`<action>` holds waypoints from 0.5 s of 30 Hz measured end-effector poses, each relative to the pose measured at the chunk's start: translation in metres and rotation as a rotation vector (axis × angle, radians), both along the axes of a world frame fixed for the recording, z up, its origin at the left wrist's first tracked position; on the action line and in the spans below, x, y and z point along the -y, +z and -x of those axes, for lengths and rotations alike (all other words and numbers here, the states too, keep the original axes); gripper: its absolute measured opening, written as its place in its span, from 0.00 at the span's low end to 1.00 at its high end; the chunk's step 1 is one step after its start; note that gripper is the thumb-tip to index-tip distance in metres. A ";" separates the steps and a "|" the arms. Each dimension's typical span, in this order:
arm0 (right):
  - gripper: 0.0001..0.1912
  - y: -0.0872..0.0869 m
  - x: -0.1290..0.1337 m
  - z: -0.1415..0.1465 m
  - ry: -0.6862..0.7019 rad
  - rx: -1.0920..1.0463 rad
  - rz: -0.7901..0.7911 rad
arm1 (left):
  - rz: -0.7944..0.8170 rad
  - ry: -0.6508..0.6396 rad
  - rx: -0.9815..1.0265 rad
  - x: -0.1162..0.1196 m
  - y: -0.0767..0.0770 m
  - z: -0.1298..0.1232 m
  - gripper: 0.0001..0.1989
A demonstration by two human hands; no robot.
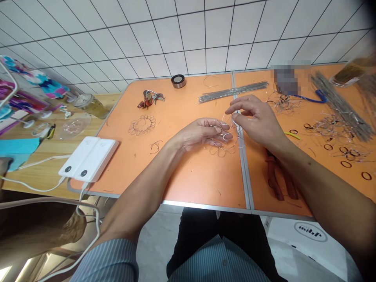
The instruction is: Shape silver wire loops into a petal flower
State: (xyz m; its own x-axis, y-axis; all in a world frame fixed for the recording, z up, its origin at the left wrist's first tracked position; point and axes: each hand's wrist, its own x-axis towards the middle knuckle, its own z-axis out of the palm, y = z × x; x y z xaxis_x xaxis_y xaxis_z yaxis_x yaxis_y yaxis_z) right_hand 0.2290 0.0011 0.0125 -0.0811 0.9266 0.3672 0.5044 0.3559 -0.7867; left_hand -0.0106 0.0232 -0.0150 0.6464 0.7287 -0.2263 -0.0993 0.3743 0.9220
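Note:
Over the middle of the orange table (pixel 188 176), my left hand (pixel 205 133) is closed around a thin wire bent into loops (pixel 225 150). The loops fan out below its fingers, like flower petals. My right hand (pixel 251 117) pinches part of the same wire between thumb and index finger, just right of the left fingertips. A finished-looking ring of wire loops (pixel 142 125) lies flat to the left, with a small bent wire scrap (pixel 155 147) below it. Red-handled pliers (pixel 276 180) lie partly hidden under my right forearm.
A bundle of straight wires (pixel 233 92) lies behind my hands, with a thicker bundle (pixel 342 105) at the right. Tangled wire pieces (pixel 331 127) and dark rings (pixel 346 164) lie right. Keys (pixel 151 98), a tape roll (pixel 178 81) and white power banks (pixel 88 158) are left.

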 end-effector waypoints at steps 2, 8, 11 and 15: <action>0.14 -0.001 -0.001 -0.001 -0.001 0.004 -0.002 | -0.001 0.001 0.001 -0.001 -0.001 0.000 0.10; 0.15 -0.007 -0.005 -0.005 0.006 -0.005 0.005 | 0.003 -0.013 -0.001 -0.001 -0.001 0.001 0.09; 0.14 -0.010 -0.007 -0.006 0.021 -0.011 0.012 | 0.006 -0.006 -0.008 -0.001 -0.001 0.000 0.09; 0.12 -0.011 -0.007 -0.007 0.036 -0.022 0.021 | 0.010 0.000 -0.008 -0.001 -0.001 0.001 0.09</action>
